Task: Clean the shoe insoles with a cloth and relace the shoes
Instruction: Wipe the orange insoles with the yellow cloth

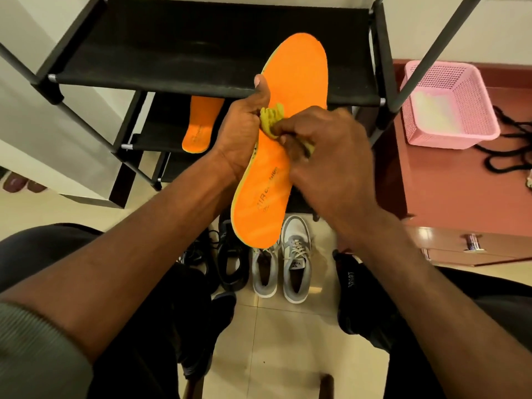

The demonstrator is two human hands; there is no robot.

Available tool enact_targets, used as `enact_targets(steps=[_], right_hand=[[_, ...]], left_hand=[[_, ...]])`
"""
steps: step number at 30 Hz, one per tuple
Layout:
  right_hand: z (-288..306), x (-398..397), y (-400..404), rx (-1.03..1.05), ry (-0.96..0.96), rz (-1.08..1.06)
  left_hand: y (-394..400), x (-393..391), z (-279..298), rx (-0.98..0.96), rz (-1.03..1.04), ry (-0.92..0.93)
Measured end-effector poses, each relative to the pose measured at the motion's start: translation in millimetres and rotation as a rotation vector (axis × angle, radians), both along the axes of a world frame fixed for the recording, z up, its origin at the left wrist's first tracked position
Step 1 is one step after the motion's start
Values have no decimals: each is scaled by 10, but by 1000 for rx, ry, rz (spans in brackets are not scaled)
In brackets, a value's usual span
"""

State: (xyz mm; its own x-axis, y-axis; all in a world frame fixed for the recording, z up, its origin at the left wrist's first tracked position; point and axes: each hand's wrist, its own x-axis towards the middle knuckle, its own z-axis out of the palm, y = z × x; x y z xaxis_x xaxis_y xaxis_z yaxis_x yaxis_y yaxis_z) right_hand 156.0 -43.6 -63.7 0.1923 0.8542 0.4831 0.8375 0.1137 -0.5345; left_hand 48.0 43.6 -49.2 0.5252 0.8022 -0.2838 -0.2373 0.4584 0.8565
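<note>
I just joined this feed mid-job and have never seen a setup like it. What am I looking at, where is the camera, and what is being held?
There is no machine: a person works with bare hands, and the single camera sits on their head, looking forward and down. The left hand holds an orange insole by its edge. The right hand pinches a yellow-green cloth against it. A second insole lies on a lower shelf of the black shoe rack. On the floor stand grey-and-white sneakers beside black shoes. A pink basket sits on the cabinet to the right.

Black shelf rack (pixel 201 47) on cream tiled floor (pixel 288 355), reddish cabinet (pixel 449 191) beside.
</note>
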Motion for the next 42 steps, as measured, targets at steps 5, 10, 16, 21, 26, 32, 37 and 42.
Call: enact_targets(steps=[5,10,16,21,26,32,37,42], right_hand=[[40,380,214,9,108,-166],[0,110,80,-44,205,-107],[-25,-24,17,30,168,-88],[72,256,266,59,176,-196],[-11,93,105,-32,150,-125],[-57,0,15,-16,178,-42],[49,280,273,62,144,-161],[164,493,330,-24,176,-200]], left_hand=[[4,-34,21,-9,18,4],[14,-67,60,-2,52,19],[-28,-98,105,-48,31,-41],[-52,-58,26,-34,65,-29],[-46,-29,-4,-70,27,-32],[-60,-6,-27,-155,-13,-60],[-120,48,0,-108,-75,4],[-214,85,-38,-91,-125,63]])
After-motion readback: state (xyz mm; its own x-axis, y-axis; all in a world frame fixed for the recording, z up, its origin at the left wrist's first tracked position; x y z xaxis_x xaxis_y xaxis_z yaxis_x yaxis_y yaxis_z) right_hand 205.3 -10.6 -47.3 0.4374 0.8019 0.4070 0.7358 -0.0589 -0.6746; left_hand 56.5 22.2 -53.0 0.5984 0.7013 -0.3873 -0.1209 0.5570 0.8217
